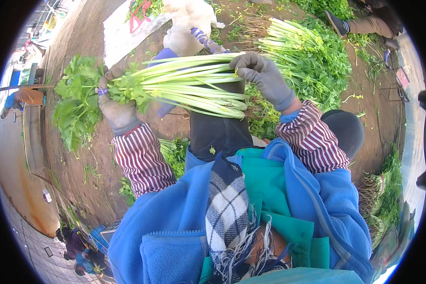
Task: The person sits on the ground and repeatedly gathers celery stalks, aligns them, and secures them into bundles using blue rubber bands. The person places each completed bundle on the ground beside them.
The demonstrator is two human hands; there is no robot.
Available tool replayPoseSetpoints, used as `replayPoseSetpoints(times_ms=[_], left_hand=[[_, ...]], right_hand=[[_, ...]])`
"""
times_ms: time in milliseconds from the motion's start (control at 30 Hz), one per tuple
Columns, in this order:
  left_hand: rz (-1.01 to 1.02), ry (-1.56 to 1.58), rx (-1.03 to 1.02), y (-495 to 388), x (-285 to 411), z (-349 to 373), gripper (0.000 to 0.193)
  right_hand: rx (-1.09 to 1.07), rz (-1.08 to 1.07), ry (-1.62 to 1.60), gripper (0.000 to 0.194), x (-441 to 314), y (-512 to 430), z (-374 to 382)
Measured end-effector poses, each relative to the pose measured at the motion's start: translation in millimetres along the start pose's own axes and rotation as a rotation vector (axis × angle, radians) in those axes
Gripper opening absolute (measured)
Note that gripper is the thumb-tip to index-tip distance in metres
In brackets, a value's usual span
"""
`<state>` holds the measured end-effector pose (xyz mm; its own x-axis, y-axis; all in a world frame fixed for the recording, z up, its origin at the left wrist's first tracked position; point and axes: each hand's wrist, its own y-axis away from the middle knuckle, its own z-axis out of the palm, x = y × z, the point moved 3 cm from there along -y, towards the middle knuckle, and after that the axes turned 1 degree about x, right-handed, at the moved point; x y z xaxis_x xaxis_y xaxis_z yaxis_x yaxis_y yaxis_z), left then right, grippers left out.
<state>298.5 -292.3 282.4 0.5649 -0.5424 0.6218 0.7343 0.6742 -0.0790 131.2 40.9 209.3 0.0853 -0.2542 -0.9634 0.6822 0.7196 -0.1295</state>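
A bunch of celery (191, 85) lies level across the person's front, pale stalks to the right and leaves to the left. My left hand (117, 99), in a dirty grey glove with a purple band on one finger, is closed around it at the leafy end. My right hand (264, 78), also gloved, is at the stalk ends with thumb and fingertips together by a small yellowish bit; whether it pinches a stalk or only that bit I cannot tell. Behind the bunch, purple tape-like wrapping (167, 55) shows in part.
A large heap of celery (305, 60) lies on the dirt ground to the upper right. A white sheet (127, 39) and a pale sack-like thing (184, 32) are at the top. More celery (387, 191) lies at the lower right. Another person's shoe (337, 25) is at the upper right.
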Motion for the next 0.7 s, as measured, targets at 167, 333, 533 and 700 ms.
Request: replayPoseSetpoints(times_ms=[167,333,533,700], left_hand=[[-0.007,0.000,0.041,-2,2,-14,0.026],[-0.019,-0.006,0.072,-1,3,-16,0.026],[0.073,-0.069,0.123,16,-4,9,0.019],[0.026,-0.047,0.042,35,-18,64,0.019]], right_hand=[[-0.146,-0.120,0.266,0.005,-2,-3,1],[-0.096,-0.093,1.532,0.010,6,17,-61],[0.073,0.108,1.366,0.027,-11,76,-85],[-0.737,0.381,-0.242,0.051,-12,73,61]])
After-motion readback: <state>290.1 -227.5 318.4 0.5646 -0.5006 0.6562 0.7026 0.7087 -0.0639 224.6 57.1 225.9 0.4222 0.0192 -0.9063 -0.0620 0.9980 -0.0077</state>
